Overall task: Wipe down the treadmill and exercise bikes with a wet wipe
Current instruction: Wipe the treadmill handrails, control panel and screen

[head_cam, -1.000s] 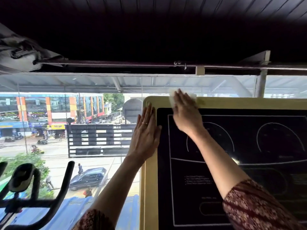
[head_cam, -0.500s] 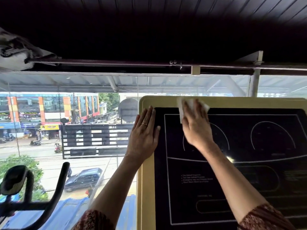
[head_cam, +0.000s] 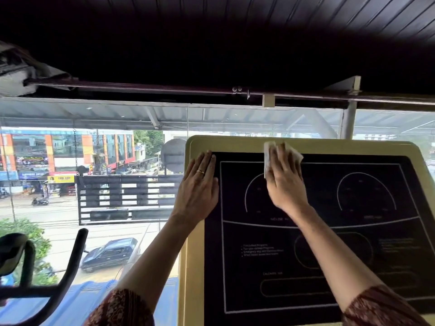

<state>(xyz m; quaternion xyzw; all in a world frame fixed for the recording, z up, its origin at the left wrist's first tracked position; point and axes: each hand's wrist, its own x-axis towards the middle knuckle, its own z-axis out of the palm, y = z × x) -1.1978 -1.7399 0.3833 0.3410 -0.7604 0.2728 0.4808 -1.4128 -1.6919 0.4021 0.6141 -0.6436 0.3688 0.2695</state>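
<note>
The crumpled white wet wipe (head_cam: 267,158) lies pressed flat against the treadmill's black display console with its yellow frame (head_cam: 235,143), at the console's top edge, left of the middle. It straddles the line where the black panel meets the frame. The right hand (head_cam: 286,184) covers most of it with straight, spread fingers, pressing rather than pinching, and white corners poke out on both sides of the fingers.

1 second ago the wipe was up in the console's top-left corner, on the yellow frame. It has since slid rightward along the top edge, so the corner looks done and the stroke appears to be working across the top band. Most of the panel, the 2 dial outlines and the lower half seemingly remain to be wiped.

The left hand (head_cam: 199,189), with a gold ring (head_cam: 200,171), stays flat and open-fingered on the console's left edge, holding nothing and apparently bracing.

Past the console's bottom-left corner, a black exercise bike handlebar (head_cam: 70,267) stands untouched by the window.
</note>
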